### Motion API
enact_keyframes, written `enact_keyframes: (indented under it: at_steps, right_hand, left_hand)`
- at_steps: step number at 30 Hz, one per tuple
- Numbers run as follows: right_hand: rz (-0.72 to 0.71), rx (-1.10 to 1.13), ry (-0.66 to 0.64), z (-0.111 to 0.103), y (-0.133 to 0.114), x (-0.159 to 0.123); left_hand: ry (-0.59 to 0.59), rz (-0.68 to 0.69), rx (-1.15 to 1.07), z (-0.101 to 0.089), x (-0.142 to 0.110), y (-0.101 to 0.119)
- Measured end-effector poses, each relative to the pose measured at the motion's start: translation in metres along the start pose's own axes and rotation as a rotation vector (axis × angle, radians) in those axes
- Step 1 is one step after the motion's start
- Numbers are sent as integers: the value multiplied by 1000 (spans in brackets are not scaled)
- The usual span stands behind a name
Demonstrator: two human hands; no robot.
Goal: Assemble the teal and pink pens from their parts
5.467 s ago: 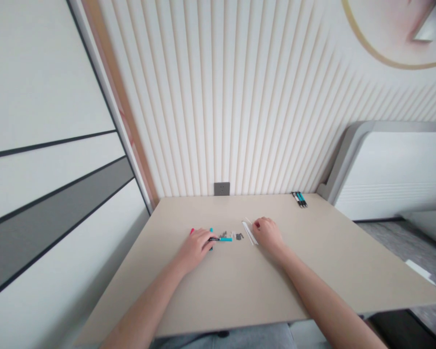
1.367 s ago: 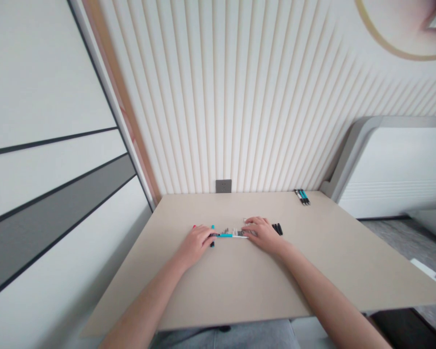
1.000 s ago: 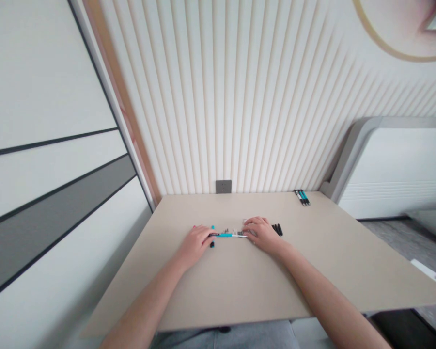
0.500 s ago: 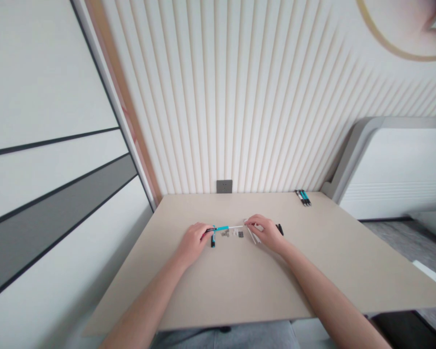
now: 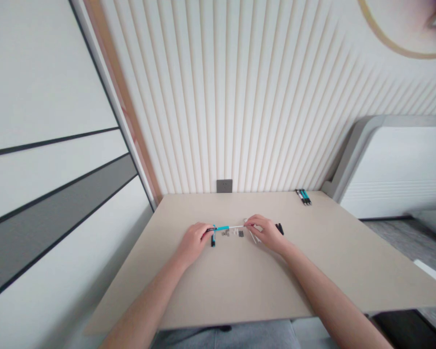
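At the near edge the person's lap (image 5: 225,337) is cut off by the frame, and both forearms run out of it. On the table (image 5: 218,281), a second teal-and-black barrel (image 5: 213,239) lies just beside the left hand (image 5: 197,238), partly covered by its fingers. That hand pinches a black-and-teal pen barrel (image 5: 223,228), its black end partly hidden. The right hand (image 5: 264,230) pinches a thin white rod (image 5: 236,226) that meets the teal end; how far inside it reaches cannot be told. Metal bits (image 5: 225,232), clear bits (image 5: 235,232) and dark grey bits (image 5: 241,233) lie just below, too small to make out. More white rods (image 5: 253,237) and black pieces (image 5: 280,228) are partly behind the right hand. A second ago barrel and rod sat lower, over the bits; now those show. Farther off, pens (image 5: 303,197) lie near the wall.
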State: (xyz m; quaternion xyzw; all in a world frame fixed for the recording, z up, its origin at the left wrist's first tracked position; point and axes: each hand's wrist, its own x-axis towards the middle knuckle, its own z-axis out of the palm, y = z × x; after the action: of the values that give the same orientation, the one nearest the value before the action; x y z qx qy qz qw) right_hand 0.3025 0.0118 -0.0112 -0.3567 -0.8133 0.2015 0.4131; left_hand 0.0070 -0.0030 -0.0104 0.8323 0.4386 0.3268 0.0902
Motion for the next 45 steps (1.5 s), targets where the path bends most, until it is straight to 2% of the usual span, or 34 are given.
enact_keyframes:
  at_steps: [14,24,38,45]
  right_hand:
    - [-19,22,-43,5,-3,-1]
    - [3,-27,2,-2,1,-1]
    - [-3,-35,-59,3,2,-2]
    - [0,-13,-94,6,-5,-1]
  left_hand:
    - [-9,30,5,3,0,-1]
    - [19,4,9,1,1,-1]
    - [-13,-3,8,4,-1,-2]
    - [-63,47,-22,4,-1,1]
